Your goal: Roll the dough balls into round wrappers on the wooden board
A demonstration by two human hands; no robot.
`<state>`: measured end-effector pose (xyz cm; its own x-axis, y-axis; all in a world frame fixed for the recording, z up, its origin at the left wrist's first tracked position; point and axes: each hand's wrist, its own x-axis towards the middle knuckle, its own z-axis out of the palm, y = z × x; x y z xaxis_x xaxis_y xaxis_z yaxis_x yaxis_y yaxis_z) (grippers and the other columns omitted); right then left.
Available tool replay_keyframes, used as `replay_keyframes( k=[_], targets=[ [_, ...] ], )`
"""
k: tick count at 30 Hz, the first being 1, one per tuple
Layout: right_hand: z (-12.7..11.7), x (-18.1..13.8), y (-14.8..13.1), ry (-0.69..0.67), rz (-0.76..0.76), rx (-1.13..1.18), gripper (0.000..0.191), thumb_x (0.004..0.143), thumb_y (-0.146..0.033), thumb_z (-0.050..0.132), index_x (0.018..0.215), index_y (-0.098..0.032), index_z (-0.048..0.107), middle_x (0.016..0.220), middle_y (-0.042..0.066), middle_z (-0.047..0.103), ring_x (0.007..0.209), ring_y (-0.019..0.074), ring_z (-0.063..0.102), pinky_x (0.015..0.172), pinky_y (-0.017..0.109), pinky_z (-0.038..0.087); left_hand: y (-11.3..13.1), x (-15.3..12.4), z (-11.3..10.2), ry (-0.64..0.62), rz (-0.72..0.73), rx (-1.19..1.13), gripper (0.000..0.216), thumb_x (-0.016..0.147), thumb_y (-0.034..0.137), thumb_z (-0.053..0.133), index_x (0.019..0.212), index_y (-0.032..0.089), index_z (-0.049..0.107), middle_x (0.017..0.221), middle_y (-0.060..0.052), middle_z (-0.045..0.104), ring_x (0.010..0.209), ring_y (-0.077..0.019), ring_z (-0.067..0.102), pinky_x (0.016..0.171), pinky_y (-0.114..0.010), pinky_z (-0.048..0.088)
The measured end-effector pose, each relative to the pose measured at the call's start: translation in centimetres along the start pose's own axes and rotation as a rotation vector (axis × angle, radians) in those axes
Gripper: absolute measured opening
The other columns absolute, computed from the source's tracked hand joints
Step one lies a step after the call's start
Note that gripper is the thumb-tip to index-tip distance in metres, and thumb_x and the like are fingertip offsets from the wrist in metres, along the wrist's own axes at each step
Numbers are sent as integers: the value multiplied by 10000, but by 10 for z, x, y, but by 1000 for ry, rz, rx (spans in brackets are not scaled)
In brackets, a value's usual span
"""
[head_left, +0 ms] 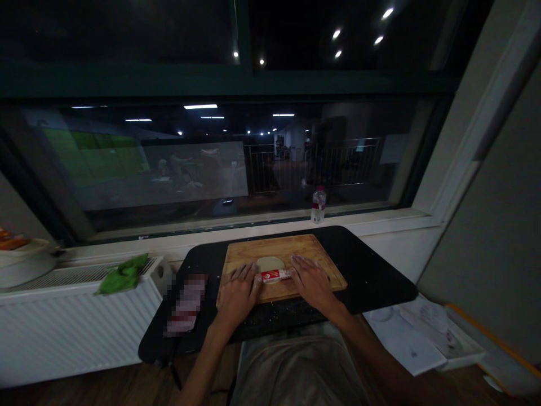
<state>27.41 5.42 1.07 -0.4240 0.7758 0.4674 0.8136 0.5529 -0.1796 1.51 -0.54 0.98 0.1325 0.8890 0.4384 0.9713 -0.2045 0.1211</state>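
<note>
A pale, flat round of dough [269, 263] lies on a wooden cutting board [291, 243]. Across its near part rests a rolling pin [275, 275] wrapped with a red and white label. My left hand [240, 285] lies over the pin's left end, its fingers stretched forward. Over the right end is my right hand [311, 279], fingers also extended and pointing away from me. Both palms hide the pin's ends. White flour shows on the fingers of each hand.
The board sits on a black table [372, 276] speckled with crumbs. A blurred-out packet [187, 304] lies on its left. Beyond stands a water bottle [318, 204] on the windowsill. A green cloth [123, 274] drapes over the radiator [80, 332]; papers [408, 332] lie low on the right.
</note>
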Motion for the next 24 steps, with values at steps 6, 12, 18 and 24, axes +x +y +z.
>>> replay_keyframes(
  k=[6,12,18,24],
  targets=[
    [2,-4,1,7,-5,-3,531,1165,-335,367,1578,-139,638,1598,175,642,1522,304,578,1307,519,406,0,0,0,-9,7,5,541,1167,425,335,1558,205,638,1616,-117,651,1526,-306,576,1290,-526,428],
    [8,22,11,-46,-40,-29,536,1157,-304,347,1548,-136,673,1604,172,636,1561,313,533,1324,533,385,-2,19,1,-33,-15,70,532,1167,400,317,1545,208,639,1631,-129,633,1581,-331,507,1291,-551,403],
    [21,64,24,-88,-97,-39,511,1161,-299,345,1489,-178,718,1544,130,699,1506,276,589,1354,511,342,-8,40,-3,-69,-41,93,498,1170,387,322,1524,248,644,1586,-117,670,1534,-338,549,1257,-549,423],
    [34,92,32,-138,-90,-72,444,1170,-282,383,1379,-218,770,1451,104,764,1450,246,630,1331,457,364,-10,56,-11,-147,27,117,574,1168,520,302,1536,231,633,1388,-160,780,1313,-349,707,1137,-510,497]
  ],
)
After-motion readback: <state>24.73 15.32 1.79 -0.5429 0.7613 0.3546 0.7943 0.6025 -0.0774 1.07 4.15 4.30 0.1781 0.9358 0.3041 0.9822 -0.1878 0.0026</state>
